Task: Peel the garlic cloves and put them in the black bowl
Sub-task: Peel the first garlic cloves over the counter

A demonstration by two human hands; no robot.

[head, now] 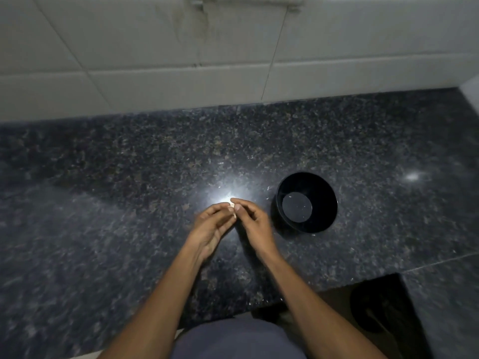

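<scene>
Dark speckled granite countertop with bright light glare at centre; white tiled wall along the far edge, stained near the top; small pale flecks scattered mid-right.

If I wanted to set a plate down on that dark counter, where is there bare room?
Bare granite counter stretches left of the left hand, and a wide strip runs behind both hands up to the tiled wall. It also shows bare right of the black bowl. It is crowded only in the middle, where the right hand and left hand pinch a garlic clove beside the bowl.
</scene>
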